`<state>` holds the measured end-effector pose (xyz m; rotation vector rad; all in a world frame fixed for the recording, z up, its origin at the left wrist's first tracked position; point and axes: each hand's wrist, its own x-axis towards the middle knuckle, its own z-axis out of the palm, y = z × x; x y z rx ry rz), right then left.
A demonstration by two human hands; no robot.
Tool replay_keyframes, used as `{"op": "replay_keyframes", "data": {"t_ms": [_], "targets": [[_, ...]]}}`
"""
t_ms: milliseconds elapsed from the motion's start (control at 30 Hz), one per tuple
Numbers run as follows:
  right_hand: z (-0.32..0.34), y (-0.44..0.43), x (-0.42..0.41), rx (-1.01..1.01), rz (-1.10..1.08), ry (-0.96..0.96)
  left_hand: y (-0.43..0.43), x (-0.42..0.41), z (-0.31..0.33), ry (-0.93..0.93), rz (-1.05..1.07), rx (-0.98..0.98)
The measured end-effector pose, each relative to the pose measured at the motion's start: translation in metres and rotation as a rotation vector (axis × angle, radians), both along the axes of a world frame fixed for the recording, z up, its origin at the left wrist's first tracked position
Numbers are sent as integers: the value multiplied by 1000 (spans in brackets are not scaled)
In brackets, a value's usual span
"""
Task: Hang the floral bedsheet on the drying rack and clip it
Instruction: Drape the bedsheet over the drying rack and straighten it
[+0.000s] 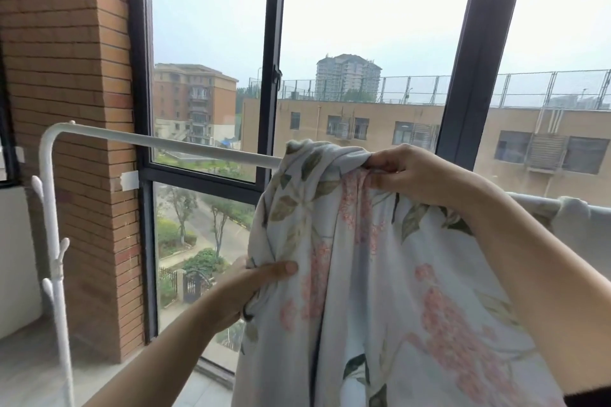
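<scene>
The floral bedsheet [363, 274], pale blue with pink flowers and green leaves, hangs bunched over the white drying rack's top bar [165, 142]. My right hand [413, 175] pinches a gathered fold of the sheet at bar height. My left hand [251, 287] grips the sheet's left edge lower down, thumb pressed on the cloth. To the right, more of the sheet [568, 225] lies draped along the bar. No clip is visible.
The rack's white upright post [54, 241] with small side hooks stands at the left by a brick pillar [66, 76]. Behind the rack runs a tall dark-framed window [271, 76]. A tiled floor [33, 367] shows at the lower left.
</scene>
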<state>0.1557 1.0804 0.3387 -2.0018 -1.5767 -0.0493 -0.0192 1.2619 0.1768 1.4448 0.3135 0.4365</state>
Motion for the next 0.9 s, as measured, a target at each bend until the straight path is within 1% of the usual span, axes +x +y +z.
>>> {"op": "replay_keyframes", "data": {"t_ms": [167, 267, 333, 467, 600, 700, 800, 900], "targets": [[0, 0, 3, 0, -4, 3, 8, -18, 20, -33, 39, 44], [0, 2, 6, 33, -10, -5, 12, -32, 34, -51, -47, 32], [0, 2, 7, 42, -8, -8, 13, -40, 40, -55, -120, -14], [-1, 2, 10, 40, -22, -19, 15, -47, 51, -99, -138, -16], [0, 1, 7, 36, -25, -16, 27, -48, 59, -153, -7, 21], [1, -1, 3, 26, -28, -7, 36, -51, 73, -248, 122, 41], [1, -3, 2, 25, -12, 4, 36, -57, 108, -389, 234, 140], [0, -3, 1, 33, 13, 7, 38, -49, 159, -508, 360, 164]]}}
